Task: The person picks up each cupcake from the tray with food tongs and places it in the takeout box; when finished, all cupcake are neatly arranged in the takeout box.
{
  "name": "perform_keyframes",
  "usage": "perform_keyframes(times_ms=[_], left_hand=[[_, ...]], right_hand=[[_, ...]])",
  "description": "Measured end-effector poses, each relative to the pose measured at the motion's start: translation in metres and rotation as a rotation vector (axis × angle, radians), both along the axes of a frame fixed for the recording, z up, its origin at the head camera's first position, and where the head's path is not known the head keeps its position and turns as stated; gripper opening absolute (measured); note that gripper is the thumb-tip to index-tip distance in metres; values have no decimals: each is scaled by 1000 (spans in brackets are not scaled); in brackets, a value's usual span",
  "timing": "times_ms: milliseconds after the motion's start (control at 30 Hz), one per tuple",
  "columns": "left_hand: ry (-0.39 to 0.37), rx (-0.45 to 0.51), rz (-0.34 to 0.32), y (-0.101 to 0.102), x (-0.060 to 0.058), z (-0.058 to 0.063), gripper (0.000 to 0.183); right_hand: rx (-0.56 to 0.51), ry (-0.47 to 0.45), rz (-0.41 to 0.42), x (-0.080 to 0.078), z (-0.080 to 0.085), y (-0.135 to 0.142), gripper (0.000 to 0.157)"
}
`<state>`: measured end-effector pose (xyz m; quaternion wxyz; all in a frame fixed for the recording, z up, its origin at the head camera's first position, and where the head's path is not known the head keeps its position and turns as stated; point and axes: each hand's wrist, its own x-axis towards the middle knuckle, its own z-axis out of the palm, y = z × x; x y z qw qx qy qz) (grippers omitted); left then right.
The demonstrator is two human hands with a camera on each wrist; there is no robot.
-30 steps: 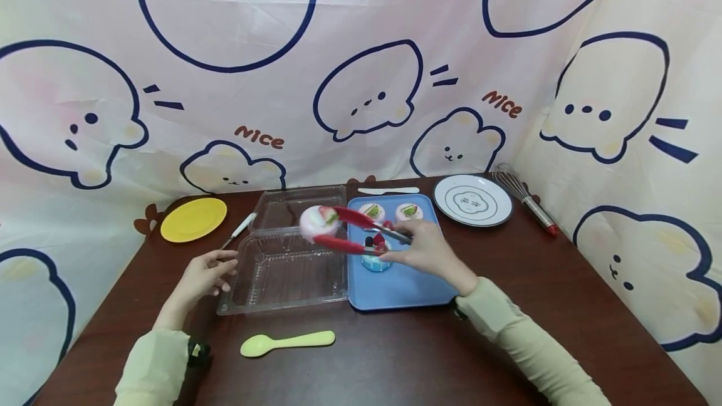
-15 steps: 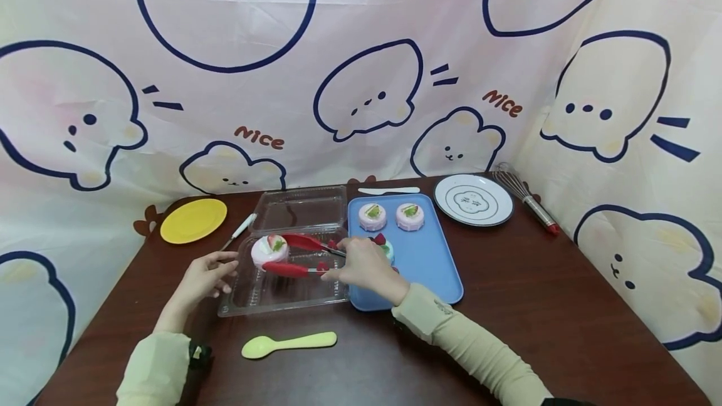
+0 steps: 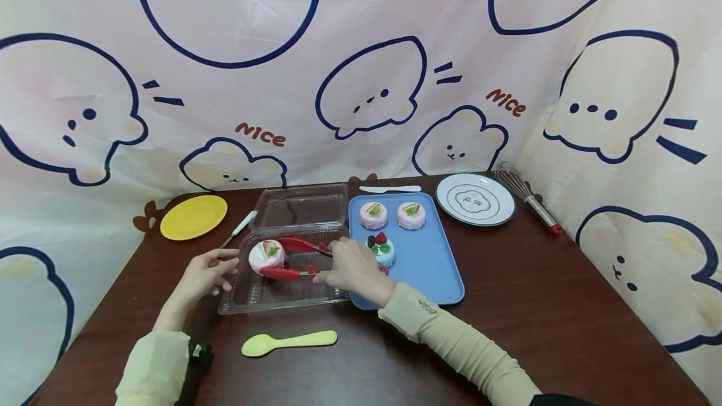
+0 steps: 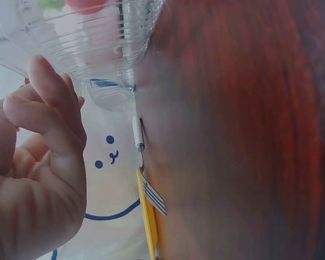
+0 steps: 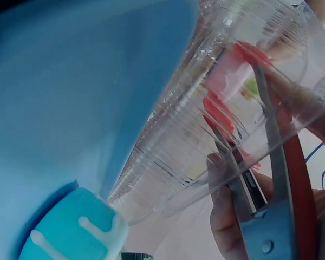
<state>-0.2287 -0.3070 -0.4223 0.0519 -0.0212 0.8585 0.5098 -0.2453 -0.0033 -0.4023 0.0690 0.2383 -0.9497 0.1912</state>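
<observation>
My right hand (image 3: 355,265) grips red-tipped metal tongs (image 5: 276,162), reaching over the clear plastic container (image 3: 293,293). Inside its left part sits a pink toy cake (image 3: 266,259) with a strawberry slice on top, and the tong tips lie around its right side. The left hand (image 3: 205,274) stays at the container's left edge, fingers loosely bent and holding nothing; the left wrist view has its fingertips close to the clear wall. On the blue tray (image 3: 420,268) are two more pink cakes (image 3: 373,215) and a blue cake (image 3: 383,249) with berries, partly behind my right hand.
A yellow-green spoon (image 3: 289,342) lies in front of the container. Behind are a yellow plate (image 3: 194,218), a white-handled fork (image 4: 139,138), a white knife (image 3: 390,189), a white plate (image 3: 476,199) and a whisk (image 3: 530,202). The container's clear lid (image 3: 301,205) lies folded back.
My right hand has moved left with the tongs, carrying the pink cake from above the container's right edge down into its left part. The left hand has stayed in place.
</observation>
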Motion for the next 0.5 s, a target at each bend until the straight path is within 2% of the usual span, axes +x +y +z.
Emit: perform_keyframes(times_ms=[200,500], left_hand=[[-2,7,-2,0,0,-1,49],[19,5,-2,0,0,-2,49]], right_hand=[[26,46,6,1,-2,-2,43],[42,14,-8,-2,-2,-6,46]])
